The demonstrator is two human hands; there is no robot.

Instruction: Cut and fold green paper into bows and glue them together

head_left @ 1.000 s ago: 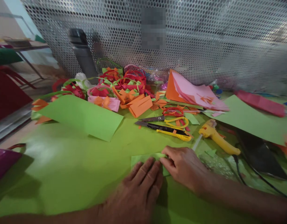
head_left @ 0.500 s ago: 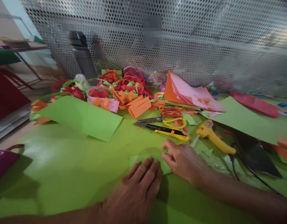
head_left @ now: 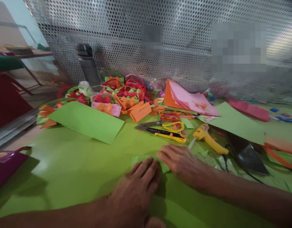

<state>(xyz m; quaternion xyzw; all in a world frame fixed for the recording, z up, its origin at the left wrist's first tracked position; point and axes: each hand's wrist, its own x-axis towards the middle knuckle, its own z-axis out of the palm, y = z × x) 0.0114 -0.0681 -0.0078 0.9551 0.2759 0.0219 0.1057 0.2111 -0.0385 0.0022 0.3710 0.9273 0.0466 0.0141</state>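
Green tabletop (head_left: pixel 72 177), perforated metal panel (head_left: pixel 122 41) standing behind it. Left hand (head_left: pixel 136 186): palm down, fingers stretched out and nearly together, tips flat on a small green paper (head_left: pixel 135 161); it lies under them, not gripped. Left thumb sticks out toward the bottom edge of the view. Right hand (head_left: pixel 180 161): fingers bent, tips at the right part of the same paper; can't tell if they pinch it, the hand covers that spot. Paper sits on the tabletop, mostly hidden by both hands, left end showing.

Next ring out: cutter (head_left: pixel 160 130) with black and yellow body just beyond the hands, scissors (head_left: pixel 152 123) with red and yellow loops behind it. Yellow glue gun (head_left: pixel 211 141) right of those, clear plastic (head_left: pixel 213 161) near it, dark flat slab (head_left: pixel 251 158) further right.

Farther: large green sheet (head_left: pixel 89 122) on the left, folded orange paper (head_left: pixel 141 111) mid-table, pink sheets (head_left: pixel 189 96) leaning over orange. Dark bottle (head_left: pixel 89 68) upright by the panel. Purple object (head_left: pixel 9 166) at far left.
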